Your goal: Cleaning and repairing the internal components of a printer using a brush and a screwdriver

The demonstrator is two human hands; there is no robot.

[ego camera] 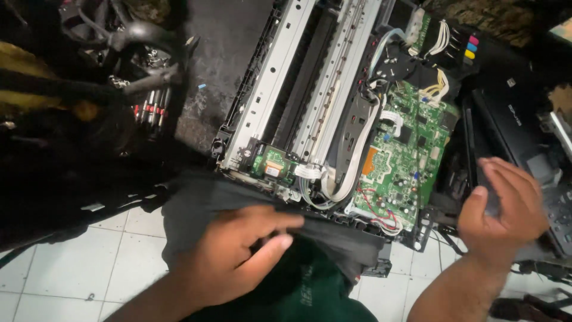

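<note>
An opened printer (310, 89) lies in front of me with its metal rails and a green circuit board (405, 161) exposed. My left hand (238, 253) pinches the dark grey cloth (196, 203) that lies at the printer's near edge, thumb and fingers closed on a fold. My right hand (506, 209) grips a black plastic part (476, 155) at the printer's right side, beside the circuit board. White ribbon cables (351, 167) curve between the rails and the board.
A black printer cover with a panel (524, 137) lies at the right. Dark bags, cables and tools (149, 107) are piled at the left. Coloured ink tube connectors (471, 48) sit at the top right. White floor tiles (89, 262) show below.
</note>
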